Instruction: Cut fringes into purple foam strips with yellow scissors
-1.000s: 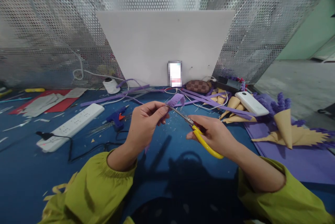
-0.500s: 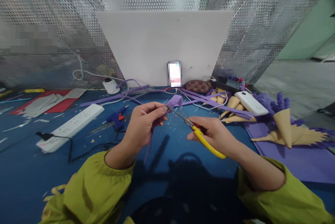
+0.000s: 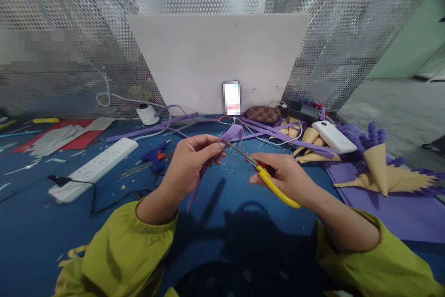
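Directly ahead, the blue table (image 3: 41, 236) is closed off by a white board (image 3: 215, 56) and perforated metal screens (image 3: 69, 33), with only the right side open toward a grey floor. Bare table is seen below the hands; a power strip (image 3: 93, 167) and glue gun (image 3: 155, 154) lie to the left, paper cones (image 3: 378, 167) and a purple sheet (image 3: 399, 213) to the right. A purple strip (image 3: 232, 134) is pinched in the closed left hand (image 3: 189, 162), raised above the table, its tail hanging down past the wrist. Scissors (image 3: 264, 174) with yellow handles are gripped in the right hand (image 3: 288, 176), the blade tips touching the strip's upper end.
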A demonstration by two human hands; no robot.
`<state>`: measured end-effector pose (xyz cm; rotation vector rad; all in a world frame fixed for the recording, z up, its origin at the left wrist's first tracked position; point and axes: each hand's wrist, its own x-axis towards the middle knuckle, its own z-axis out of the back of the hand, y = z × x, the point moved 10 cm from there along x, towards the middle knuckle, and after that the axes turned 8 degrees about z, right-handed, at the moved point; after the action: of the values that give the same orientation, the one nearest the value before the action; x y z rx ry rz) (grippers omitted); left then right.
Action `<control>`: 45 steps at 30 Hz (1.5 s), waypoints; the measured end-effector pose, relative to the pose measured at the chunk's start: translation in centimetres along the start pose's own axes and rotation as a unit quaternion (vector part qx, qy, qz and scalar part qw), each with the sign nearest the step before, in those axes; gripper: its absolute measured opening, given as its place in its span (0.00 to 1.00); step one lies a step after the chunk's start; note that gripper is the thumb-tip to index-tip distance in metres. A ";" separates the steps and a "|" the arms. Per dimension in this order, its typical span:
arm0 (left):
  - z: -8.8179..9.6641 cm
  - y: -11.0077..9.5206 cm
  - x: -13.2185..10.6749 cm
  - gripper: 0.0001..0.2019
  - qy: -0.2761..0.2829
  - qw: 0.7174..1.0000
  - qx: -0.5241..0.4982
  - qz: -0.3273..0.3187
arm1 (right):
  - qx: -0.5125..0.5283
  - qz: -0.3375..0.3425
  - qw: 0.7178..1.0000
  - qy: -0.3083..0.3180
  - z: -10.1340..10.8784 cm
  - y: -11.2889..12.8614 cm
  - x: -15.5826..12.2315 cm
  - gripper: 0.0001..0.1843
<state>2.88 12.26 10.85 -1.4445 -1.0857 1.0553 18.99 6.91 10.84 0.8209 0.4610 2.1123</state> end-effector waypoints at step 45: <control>0.3 -0.9 -0.5 0.08 -0.033 0.998 0.031 -0.049 | -0.063 -0.005 0.998 -0.030 0.4 0.4 -0.3 0.18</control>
<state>2.35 11.97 11.73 -1.3025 -1.1487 1.0641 19.16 6.46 11.22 0.8047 0.2955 2.0779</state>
